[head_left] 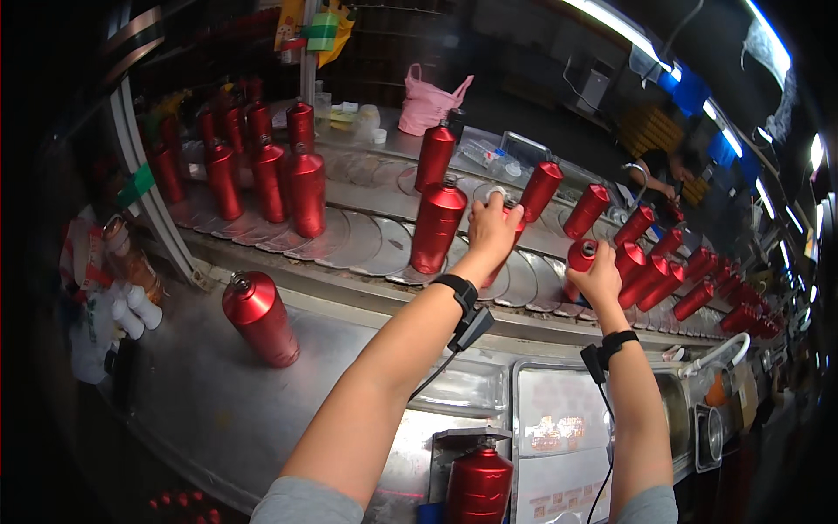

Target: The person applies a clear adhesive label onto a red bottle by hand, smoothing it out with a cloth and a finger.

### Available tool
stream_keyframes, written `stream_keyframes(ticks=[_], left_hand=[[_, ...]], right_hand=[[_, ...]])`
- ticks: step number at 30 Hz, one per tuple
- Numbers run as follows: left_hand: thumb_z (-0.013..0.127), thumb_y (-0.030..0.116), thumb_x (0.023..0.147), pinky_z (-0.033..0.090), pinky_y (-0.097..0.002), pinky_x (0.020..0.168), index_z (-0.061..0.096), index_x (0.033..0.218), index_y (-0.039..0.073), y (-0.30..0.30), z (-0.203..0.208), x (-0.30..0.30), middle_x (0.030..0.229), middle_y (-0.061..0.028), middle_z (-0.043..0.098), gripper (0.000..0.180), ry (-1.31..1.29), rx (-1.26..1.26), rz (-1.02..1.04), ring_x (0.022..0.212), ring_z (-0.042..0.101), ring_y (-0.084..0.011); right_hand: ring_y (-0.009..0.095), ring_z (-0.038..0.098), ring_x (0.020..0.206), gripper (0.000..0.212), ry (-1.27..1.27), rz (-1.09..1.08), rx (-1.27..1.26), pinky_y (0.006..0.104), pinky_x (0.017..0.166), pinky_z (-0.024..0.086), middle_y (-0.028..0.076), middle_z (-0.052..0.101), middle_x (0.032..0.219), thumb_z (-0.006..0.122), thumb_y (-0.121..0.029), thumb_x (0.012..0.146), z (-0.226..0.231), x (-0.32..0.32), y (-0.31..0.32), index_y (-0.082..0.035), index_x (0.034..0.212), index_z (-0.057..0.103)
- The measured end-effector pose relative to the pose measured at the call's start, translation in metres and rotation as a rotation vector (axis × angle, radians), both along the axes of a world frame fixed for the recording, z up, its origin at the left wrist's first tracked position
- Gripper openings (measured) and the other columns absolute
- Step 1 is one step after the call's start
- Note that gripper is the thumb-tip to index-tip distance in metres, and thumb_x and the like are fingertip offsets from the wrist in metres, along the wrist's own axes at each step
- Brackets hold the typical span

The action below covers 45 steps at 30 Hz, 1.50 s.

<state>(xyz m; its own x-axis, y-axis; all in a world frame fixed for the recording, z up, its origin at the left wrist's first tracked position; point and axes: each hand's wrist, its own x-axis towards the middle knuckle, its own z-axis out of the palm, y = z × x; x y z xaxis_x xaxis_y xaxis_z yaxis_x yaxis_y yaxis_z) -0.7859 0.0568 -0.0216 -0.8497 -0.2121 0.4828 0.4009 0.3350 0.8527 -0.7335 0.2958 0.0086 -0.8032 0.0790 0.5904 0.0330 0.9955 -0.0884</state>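
My left hand [493,229] is closed round the upper part of a red metal bottle [517,236] on the conveyor, and much of that bottle is hidden behind the hand. A small white thing [496,191] shows at its fingertips; I cannot tell what it is. Further right, my right hand [599,276] grips another red bottle [580,255] near its neck, the bottle's narrow mouth showing. Just left of my left hand, an upright red bottle [438,225] stands on the overlapping plates of the conveyor [358,240].
A lone red bottle [261,319] stands on the metal table [188,371] at left, another [479,485] near the lower edge. Several bottles line both conveyor lanes. A pink bag [428,100] sits beyond. A printed sheet [563,419] lies between my arms. A co-worker [668,175] is at far right.
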Motion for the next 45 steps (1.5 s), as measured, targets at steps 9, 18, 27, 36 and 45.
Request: stream_keyframes(ticks=[9,18,27,36,45], left_hand=[[0.063,0.022,0.092,0.043,-0.0379,0.089,0.057,0.107,0.001,-0.05,0.023,0.123,0.101,-0.016,0.057,0.027,0.428,0.249,-0.216,0.097,0.054,-0.0307],[0.056,0.015,0.097,0.045,-0.0243,0.085,0.057,0.118,0.003,-0.258,0.017,0.305,0.103,0.0,0.059,0.024,-0.096,0.403,-0.408,0.093,0.052,-0.0052],[0.057,0.01,0.095,0.043,-0.0255,0.09,0.06,0.111,0.003,-0.36,-0.025,0.388,0.102,-0.0008,0.06,0.018,-0.076,0.256,0.163,0.097,0.054,-0.0089],[0.06,0.016,0.095,0.044,-0.0259,0.084,0.059,0.104,0.002,-0.405,-0.07,0.391,0.095,-0.0018,0.061,0.017,0.04,0.0,0.46,0.089,0.054,-0.01],[0.062,0.018,0.094,0.044,-0.0283,0.082,0.059,0.1,0.001,-0.403,-0.07,0.403,0.094,-0.0035,0.062,0.018,0.083,-0.007,0.416,0.089,0.055,-0.0115]], right_hand=[[0.042,0.06,0.104,0.085,0.086,-0.08,-0.025,0.0488,0.083,0.051,0.02,0.049,0.13,0.077,-0.032,0.063,-0.008,0.014,0.031,-0.008,0.135,0.037],[0.024,0.061,0.102,0.076,-0.099,0.3,-0.377,0.0329,0.091,0.047,0.015,0.063,0.109,0.084,-0.031,0.061,0.078,0.126,-0.072,0.001,0.122,0.052],[0.038,0.061,0.105,0.084,-0.615,1.018,-0.279,0.0415,0.091,0.049,0.025,0.061,0.11,0.083,-0.042,0.061,0.115,0.216,-0.249,0.004,0.122,0.05],[0.04,0.062,0.099,0.073,-0.71,1.173,-0.072,0.0456,0.084,0.05,0.025,0.061,0.108,0.079,-0.043,0.062,0.032,0.263,-0.407,0.003,0.11,0.05],[0.038,0.063,0.1,0.074,-0.729,1.081,-0.085,0.0441,0.084,0.053,0.023,0.057,0.111,0.079,-0.037,0.063,-0.016,0.283,-0.435,0.002,0.116,0.045]])
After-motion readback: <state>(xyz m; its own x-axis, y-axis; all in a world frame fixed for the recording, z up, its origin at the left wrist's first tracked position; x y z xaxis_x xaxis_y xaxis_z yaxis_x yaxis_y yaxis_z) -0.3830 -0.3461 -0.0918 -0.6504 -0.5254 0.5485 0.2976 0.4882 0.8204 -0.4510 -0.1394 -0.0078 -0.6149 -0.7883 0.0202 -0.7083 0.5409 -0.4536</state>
